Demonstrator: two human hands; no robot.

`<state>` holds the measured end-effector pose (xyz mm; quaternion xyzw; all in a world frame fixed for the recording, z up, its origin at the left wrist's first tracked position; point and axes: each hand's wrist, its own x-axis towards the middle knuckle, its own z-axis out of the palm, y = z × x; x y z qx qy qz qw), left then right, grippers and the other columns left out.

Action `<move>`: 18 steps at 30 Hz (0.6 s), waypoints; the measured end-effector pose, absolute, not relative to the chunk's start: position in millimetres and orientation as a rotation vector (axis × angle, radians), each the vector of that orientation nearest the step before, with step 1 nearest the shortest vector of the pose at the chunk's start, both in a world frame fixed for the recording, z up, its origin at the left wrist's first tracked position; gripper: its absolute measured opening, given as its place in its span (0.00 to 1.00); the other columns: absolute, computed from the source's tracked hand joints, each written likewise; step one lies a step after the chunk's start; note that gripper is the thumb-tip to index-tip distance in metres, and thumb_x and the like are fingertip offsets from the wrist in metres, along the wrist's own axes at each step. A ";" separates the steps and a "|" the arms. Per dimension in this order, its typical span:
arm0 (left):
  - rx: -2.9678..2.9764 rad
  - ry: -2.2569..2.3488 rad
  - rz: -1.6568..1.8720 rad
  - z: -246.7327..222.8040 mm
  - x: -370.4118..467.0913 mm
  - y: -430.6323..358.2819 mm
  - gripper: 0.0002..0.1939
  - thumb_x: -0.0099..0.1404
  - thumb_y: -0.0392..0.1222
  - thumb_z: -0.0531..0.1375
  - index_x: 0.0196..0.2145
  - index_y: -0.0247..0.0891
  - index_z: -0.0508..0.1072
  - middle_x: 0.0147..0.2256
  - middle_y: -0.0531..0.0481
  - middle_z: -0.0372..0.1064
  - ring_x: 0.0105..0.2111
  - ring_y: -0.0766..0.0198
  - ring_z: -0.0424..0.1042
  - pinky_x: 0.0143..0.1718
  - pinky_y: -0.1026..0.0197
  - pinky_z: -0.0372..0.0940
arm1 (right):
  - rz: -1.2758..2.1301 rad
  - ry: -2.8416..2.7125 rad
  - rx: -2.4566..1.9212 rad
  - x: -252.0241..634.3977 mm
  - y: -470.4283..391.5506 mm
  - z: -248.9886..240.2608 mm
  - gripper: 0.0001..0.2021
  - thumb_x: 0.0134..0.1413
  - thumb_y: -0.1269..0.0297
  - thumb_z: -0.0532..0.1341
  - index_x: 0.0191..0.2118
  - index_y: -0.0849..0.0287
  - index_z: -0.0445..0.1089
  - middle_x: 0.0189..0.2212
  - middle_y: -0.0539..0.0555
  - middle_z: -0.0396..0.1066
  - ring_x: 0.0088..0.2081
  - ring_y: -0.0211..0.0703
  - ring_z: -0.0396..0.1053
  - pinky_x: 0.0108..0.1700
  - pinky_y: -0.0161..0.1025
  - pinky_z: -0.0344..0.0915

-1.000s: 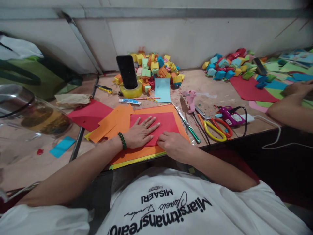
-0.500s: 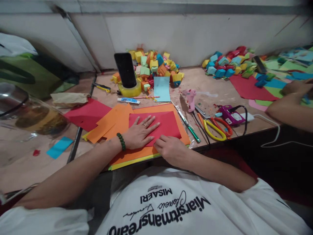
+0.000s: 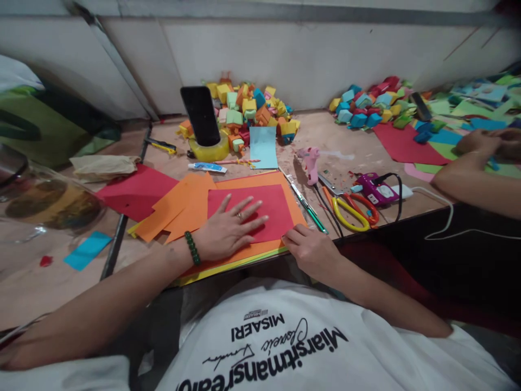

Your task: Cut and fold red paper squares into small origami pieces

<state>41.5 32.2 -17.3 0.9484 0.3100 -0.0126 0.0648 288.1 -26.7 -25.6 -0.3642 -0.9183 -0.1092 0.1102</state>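
Touching red paper point(image 3: 274, 209), the left hand point(image 3: 223, 233) lies beyond the "MISAERI" shirt point(image 3: 309, 309).

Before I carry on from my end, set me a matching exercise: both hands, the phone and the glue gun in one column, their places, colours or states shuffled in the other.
Column one
1. Left hand
2. Right hand
3. Phone
4. Glue gun

Column two
A. Propped up at the roll of yellow tape
B. Fingers curled, near the lower right corner of the red sheet
C. Pink, with a dark cable
D. Palm down on the red sheet, fingers spread

Right pairs: 1-D, 2-B, 3-A, 4-C
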 end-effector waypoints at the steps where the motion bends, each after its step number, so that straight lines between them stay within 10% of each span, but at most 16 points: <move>1: 2.872 0.871 -0.033 -15.1 41.4 23.0 0.31 0.70 0.61 0.42 0.66 0.49 0.54 0.67 0.46 0.48 0.67 0.51 0.44 0.64 0.38 0.29 | -0.325 -2.687 -1.072 287.7 -26.9 -26.7 0.06 0.55 0.77 0.59 0.32 0.63 0.73 0.29 0.54 0.70 0.33 0.44 0.62 0.32 0.39 0.56; 5: 2.896 0.870 -0.061 -9.3 31.4 -13.7 0.44 0.64 0.71 0.38 0.66 0.38 0.53 0.64 0.40 0.54 0.65 0.51 0.51 0.65 0.43 0.31 | -0.305 -2.672 -1.093 289.2 -27.8 -28.8 0.07 0.55 0.77 0.59 0.33 0.63 0.73 0.29 0.54 0.71 0.34 0.43 0.62 0.32 0.39 0.55; 18: 2.898 1.433 0.232 -34.1 -16.1 -65.9 0.38 0.68 0.64 0.45 0.68 0.41 0.45 0.61 0.42 0.61 0.60 0.49 0.61 0.64 0.41 0.27 | -0.178 -2.793 -1.131 262.4 -23.6 -11.7 0.10 0.55 0.78 0.58 0.41 0.63 0.72 0.32 0.56 0.71 0.35 0.44 0.62 0.31 0.39 0.55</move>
